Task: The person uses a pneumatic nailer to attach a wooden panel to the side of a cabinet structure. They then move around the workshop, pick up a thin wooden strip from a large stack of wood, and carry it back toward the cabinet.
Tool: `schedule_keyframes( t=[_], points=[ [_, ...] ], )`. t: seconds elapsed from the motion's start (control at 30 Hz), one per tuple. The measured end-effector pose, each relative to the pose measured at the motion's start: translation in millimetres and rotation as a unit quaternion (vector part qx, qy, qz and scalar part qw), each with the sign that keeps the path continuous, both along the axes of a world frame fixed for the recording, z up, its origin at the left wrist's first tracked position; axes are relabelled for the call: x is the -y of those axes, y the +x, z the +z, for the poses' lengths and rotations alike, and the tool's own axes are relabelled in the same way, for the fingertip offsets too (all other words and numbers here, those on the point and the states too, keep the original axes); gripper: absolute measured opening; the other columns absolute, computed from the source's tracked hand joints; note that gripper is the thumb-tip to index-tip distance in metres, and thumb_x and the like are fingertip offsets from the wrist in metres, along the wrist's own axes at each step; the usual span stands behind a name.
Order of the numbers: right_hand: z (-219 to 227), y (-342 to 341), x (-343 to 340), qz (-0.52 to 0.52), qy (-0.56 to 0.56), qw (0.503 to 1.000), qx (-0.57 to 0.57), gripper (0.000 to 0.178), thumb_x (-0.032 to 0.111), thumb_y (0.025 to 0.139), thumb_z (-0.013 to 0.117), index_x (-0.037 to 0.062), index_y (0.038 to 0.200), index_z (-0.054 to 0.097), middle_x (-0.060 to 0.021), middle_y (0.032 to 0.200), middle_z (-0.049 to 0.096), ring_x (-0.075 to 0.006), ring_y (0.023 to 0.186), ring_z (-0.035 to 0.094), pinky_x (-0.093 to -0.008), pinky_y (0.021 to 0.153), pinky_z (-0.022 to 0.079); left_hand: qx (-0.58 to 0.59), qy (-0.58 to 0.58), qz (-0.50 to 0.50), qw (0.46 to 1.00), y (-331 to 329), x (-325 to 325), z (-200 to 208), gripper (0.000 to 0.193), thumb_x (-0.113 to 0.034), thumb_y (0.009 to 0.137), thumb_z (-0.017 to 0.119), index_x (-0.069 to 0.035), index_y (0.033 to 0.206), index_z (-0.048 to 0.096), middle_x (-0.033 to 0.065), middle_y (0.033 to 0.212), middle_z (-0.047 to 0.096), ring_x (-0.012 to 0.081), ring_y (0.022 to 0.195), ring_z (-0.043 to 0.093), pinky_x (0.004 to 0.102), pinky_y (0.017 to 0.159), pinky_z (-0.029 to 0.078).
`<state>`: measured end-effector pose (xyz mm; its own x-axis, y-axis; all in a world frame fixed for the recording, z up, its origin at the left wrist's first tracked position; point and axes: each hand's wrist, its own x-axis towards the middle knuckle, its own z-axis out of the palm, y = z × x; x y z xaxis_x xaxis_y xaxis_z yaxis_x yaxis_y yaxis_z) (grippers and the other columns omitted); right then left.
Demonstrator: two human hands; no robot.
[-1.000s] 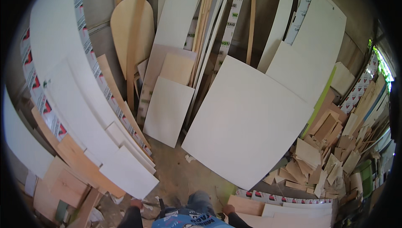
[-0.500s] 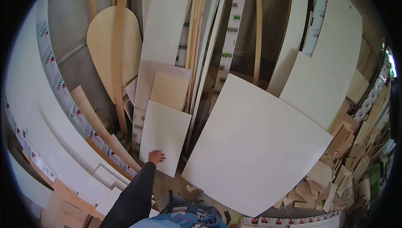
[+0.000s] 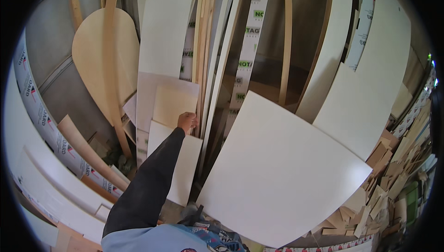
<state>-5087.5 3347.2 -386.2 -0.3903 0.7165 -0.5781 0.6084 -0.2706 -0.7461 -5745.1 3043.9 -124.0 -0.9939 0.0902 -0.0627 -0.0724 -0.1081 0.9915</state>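
Observation:
My left hand (image 3: 188,121), at the end of a dark sleeve, is up at the right edge of a small tan board (image 3: 175,100). Its fingers are curled closed on that edge, though the fingertips are partly hidden. Just below, a small white board (image 3: 186,159) leans in front of the tan one, and my forearm crosses it. Behind both stands a pale greyish panel (image 3: 145,95). To the right a large white sheet (image 3: 286,169) leans at a tilt, apart from my hand. My right hand is out of view.
Tall white panels (image 3: 164,25) and thin wooden strips (image 3: 206,30) stand upright against the wall. A rounded plywood piece (image 3: 95,58) leans at the left behind a long strip (image 3: 111,58). Wood offcuts (image 3: 365,205) lie heaped at lower right. Long curved-looking sheets (image 3: 41,113) line the left.
My left hand has risen from in front of the small white board to the tan board's right edge, and its fingers have closed. The view has shifted slightly.

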Motion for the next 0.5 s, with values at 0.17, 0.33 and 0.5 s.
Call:
schedule_keyframes(
  t=[0.17,0.33,0.5],
  points=[
    [51,-85,8,0.021,0.057,0.998,0.005,0.029,0.014,0.079,0.066,-0.0074,0.097,0.059,-0.0168,0.081,0.064,-0.0291,0.08,0.066,-0.0396,0.068,0.053,-0.051,-0.017,-0.006,0.999,-121,-45,35,0.026,-0.02,0.083,0.062,0.002,0.096,0.057,0.0145,0.082,0.064,0.0247,0.071,0.065,0.0343,0.058,0.051],
    [84,-169,20,0.021,0.107,0.994,0.018,0.029,0.015,0.079,0.066,-0.0066,0.098,0.06,-0.0167,0.083,0.064,-0.0291,0.082,0.065,-0.0395,0.07,0.052,-0.28,-0.28,0.149,0.906,-262,-64,62,0.031,-0.016,0.081,0.062,0.007,0.1,0.056,0.0235,0.093,0.062,0.0381,0.092,0.059,0.0437,0.082,0.047],
    [98,-211,35,0.002,0.121,0.991,0.053,0.028,0.015,0.079,0.066,-0.0057,0.098,0.06,-0.0165,0.085,0.064,-0.0291,0.083,0.064,-0.0395,0.071,0.052,-0.226,-0.263,0.222,0.911,-363,-61,57,0.051,-0.023,0.082,0.06,0.004,0.122,0.044,0.0302,0.119,0.05,0.0432,0.109,0.052,0.0464,0.092,0.042]
  ],
)
